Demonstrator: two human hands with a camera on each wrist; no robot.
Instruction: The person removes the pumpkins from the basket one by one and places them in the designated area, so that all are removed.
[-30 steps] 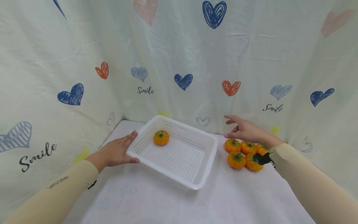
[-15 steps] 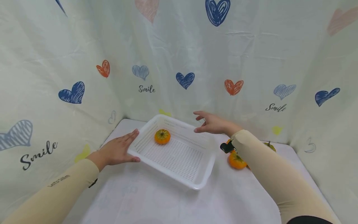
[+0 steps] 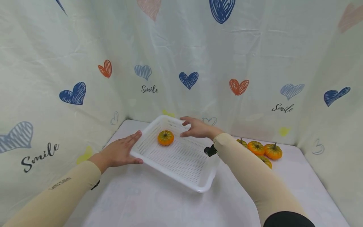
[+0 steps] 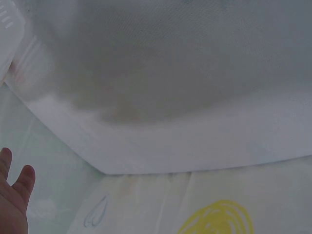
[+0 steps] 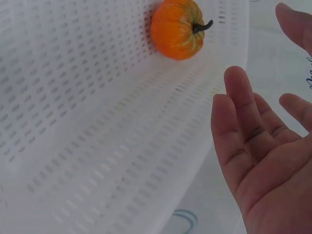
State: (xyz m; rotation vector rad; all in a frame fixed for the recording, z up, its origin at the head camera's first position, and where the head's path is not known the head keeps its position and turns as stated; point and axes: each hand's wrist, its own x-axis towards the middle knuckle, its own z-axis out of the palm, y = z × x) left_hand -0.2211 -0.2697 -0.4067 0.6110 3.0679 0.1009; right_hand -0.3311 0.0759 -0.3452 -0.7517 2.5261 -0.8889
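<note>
A white perforated plastic basket [image 3: 170,177] sits at an angle on the table with one small orange-and-green pumpkin [image 3: 165,138] in its far left part. My left hand [image 3: 117,153] is at the basket's left end, fingers straight and thumb spread along the rim; the left wrist view catches only some of its fingers [image 4: 23,184]. Over the far side of the basket hovers my right hand [image 3: 198,128], holding nothing. Its fingers are loosely bent and point toward the pumpkin without touching it. The right wrist view shows a gap between that hand and the pumpkin's dark stem [image 5: 202,27].
Several more small pumpkins [image 3: 256,147] lie grouped on the white-covered table [image 3: 158,205] right of the basket, partly hidden behind the right sleeve [image 3: 249,173]. A pale curtain [image 3: 204,53] printed with hearts hangs close behind the table and along its sides.
My right hand has moved left from above the grouped pumpkins to over the basket, with nothing in it. My left hand and the basket have stayed in place.
</note>
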